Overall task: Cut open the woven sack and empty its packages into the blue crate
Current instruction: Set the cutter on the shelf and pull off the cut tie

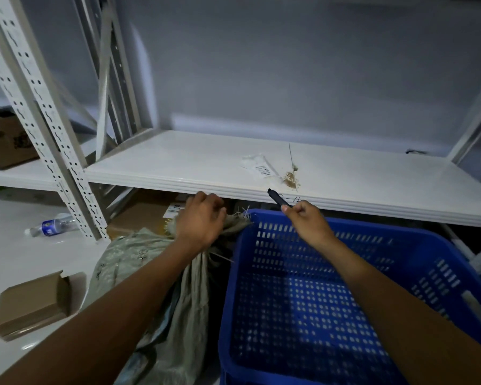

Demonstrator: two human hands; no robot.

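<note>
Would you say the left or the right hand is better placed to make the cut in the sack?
Right. The right hand already holds the cutter, beside the sack top, while the left hand is occupied gripping the gathered top, steadying it.

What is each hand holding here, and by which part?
Left hand grips the woven sack by its bunched top. Right hand holds a dark cutter by its lower end.

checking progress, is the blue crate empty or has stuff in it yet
Empty: the crate's perforated floor shows bare, with no packages in the visible part. Its near edge is out of frame.
</note>
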